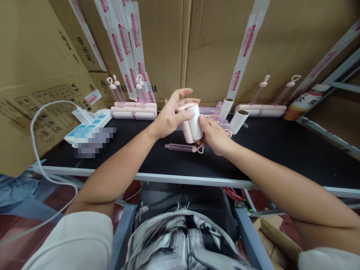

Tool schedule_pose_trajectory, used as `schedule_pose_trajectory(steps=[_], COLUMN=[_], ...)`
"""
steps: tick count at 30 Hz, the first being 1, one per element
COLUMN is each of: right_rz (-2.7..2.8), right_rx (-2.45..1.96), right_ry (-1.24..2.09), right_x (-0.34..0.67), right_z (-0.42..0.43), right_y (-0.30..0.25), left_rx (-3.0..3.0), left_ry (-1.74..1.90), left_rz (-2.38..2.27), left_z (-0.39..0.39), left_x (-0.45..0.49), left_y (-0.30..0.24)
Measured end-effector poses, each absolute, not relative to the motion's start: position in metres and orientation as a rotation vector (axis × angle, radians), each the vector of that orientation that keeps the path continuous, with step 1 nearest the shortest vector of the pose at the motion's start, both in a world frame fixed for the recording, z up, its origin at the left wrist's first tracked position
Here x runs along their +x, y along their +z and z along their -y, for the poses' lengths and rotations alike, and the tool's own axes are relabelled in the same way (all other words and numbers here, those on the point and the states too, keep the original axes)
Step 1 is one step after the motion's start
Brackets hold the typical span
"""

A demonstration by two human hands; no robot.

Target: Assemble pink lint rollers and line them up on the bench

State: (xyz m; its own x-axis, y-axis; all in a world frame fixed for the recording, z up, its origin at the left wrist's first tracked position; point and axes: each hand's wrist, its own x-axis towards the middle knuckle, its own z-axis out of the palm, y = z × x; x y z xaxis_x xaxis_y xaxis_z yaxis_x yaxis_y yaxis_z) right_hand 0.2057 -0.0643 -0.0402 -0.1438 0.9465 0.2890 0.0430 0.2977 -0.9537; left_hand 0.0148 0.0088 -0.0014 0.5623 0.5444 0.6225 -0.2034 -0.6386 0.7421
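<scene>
Above the middle of the black table, a pink lint roller head (186,129) with a white roll (196,125) along its side is held between both hands. My left hand (168,118) grips its upper left side, thumb across the front. My right hand (216,137) pinches the lower right side with its thumb on the white roll; some of its fingers are hidden behind. Below them, a clear handle (181,148) with a pink heart-shaped end lies flat on the table. Behind my right hand stand two hollow white rolls (237,120), beside clear purple-tinted parts (208,111) partly covered by the hands.
Lint rollers with upright heart-ended handles stand at the back left (133,111) and back right (260,111). A power strip (90,125) with a white cable lies at the left, near a blurred patch. Cardboard (213,48) walls the back; a labelled bottle (306,101) stands far right.
</scene>
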Motion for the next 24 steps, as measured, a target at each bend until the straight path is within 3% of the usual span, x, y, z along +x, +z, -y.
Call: schedule_pose_trajectory(steps=[8,12,14,19,24], right_rz=[1.334,1.407,1.517,2.129,2.476], right_rx=[-0.788,-0.702,-0.738,-0.943,-1.132], right_ry=[1.440,1.461,1.309,0.578,0.258], right_x=[0.201,0.202,0.204,0.210,0.202], right_z=[0.071,0.065,0.061,0.058,0.062], right_y=[-0.026,-0.035,-0.042,-0.055,-0.062], left_rx=[1.676,1.641,1.628,1.584,1.578], left_ry=[0.972,0.887,0.960,1.129,1.175], left_rz=[-0.265,-0.315,-0.346,-0.394,-0.445], left_z=[0.013,0.014,0.011,-0.001,-0.014], left_x=[0.025,0.027,0.024,0.009,0.000], left_y=[0.001,-0.003,-0.001,0.012,0.016])
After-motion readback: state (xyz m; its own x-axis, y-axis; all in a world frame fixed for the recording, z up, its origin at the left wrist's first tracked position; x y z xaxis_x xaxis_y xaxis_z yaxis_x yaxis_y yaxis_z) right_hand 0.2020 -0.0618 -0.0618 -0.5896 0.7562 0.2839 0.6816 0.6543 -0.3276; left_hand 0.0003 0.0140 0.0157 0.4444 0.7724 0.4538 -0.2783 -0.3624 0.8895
